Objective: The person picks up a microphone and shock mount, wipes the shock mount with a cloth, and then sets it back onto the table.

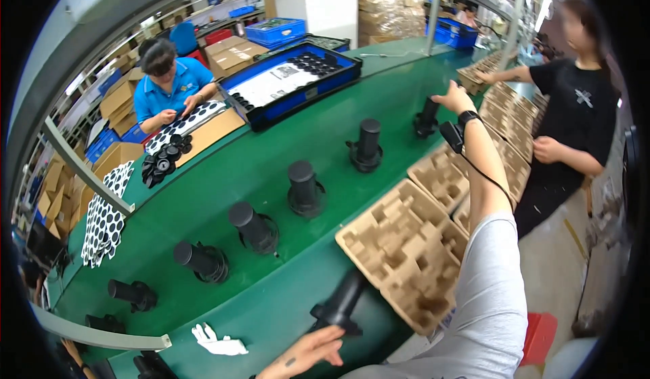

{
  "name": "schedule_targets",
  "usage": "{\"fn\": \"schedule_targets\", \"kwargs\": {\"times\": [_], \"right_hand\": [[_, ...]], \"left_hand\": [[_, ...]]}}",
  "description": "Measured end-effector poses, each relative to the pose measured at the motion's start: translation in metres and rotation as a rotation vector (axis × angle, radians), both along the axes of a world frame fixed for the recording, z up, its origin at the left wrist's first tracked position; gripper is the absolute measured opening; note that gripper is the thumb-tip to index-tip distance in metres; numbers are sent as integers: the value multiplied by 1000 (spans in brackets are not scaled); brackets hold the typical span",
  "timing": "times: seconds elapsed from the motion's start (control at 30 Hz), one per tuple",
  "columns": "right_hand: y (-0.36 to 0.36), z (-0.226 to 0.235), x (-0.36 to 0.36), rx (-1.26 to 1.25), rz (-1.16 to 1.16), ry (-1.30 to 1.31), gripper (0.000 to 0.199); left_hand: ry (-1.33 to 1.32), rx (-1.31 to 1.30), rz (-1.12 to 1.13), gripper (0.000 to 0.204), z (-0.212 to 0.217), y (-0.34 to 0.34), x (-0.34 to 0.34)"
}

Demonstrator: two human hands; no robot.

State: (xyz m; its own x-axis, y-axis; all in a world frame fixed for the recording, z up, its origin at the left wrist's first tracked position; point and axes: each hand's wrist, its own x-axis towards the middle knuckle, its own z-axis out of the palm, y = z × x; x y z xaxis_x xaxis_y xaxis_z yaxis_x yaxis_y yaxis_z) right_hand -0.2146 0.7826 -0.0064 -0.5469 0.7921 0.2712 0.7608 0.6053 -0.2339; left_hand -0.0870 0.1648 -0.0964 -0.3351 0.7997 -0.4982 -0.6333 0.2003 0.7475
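A green conveyor surface (271, 169) is shown crossing the view, with black cylindrical parts set along it in a spaced row. The left hand (308, 352) is seen at the lower edge, fingers curled loosely around the flared base of a black cylindrical part (342, 304) that is tilted against a moulded pulp tray (406, 254). The right hand (455, 97) is extended far across the surface, fingers closed over the top of a second black part (426, 117) standing upright near the far edge. A black wristband (467, 116) and a small clipped device (451, 136) are worn on that arm. Further pulp trays (443, 176) are laid just beside the first. A white glove (218, 342) is left near the left hand. Two other people are stationed at the line, one in blue (166, 84), one in black (575, 108).
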Motion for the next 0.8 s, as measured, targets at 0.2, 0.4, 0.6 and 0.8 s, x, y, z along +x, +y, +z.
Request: {"fn": "schedule_targets", "kwargs": {"times": [0.2,0.4,0.6,0.8], "right_hand": [[30,-53,-56,-163,-60,-91,106],[37,-88,-65,346,160,111,42],[-69,-22,-70,293,903,-62,69],[-136,11,-54,436,1085,-472,103]], "left_hand": [[416,-387,227,26,11,-24,-24],[739,-431,334,50,-36,-55,-22],[963,-158,-210,73,-45,-29,-33],[1223,-166,92,75,-67,-5,-51]]}}
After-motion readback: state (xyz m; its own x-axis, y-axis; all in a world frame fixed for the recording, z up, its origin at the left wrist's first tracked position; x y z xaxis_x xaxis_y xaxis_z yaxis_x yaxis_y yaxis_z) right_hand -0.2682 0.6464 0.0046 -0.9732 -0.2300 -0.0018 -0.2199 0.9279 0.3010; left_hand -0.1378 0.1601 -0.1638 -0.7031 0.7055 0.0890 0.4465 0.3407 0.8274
